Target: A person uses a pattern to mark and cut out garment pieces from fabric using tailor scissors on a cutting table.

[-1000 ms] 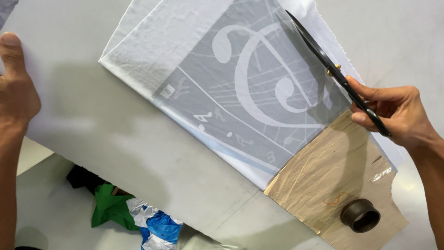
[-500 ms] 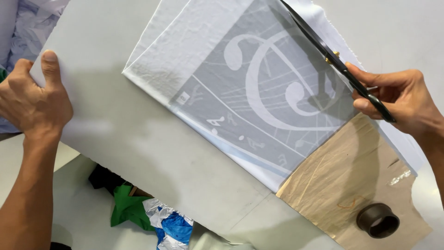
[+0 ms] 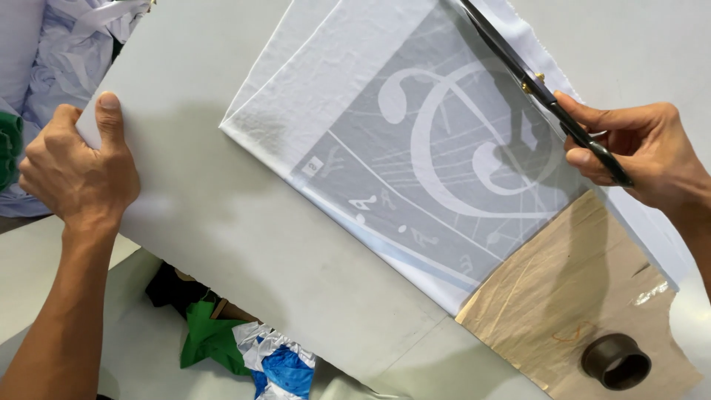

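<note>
White cloth with grey panel, white clef and small music notes printed on it. Scissors black, brass pivot screw. Below cloth: tan paper, dark brown ring. Table pale grey. Green and blue scraps under it.

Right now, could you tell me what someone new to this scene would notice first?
The eye goes first to the white cloth with a big grey music-clef print, spread across the middle of the pale table. At its right edge the right hand holds long black scissors along the fabric, while the left hand grips the table's left corner. Lower right, a dark ring sits on brown paper.
</note>
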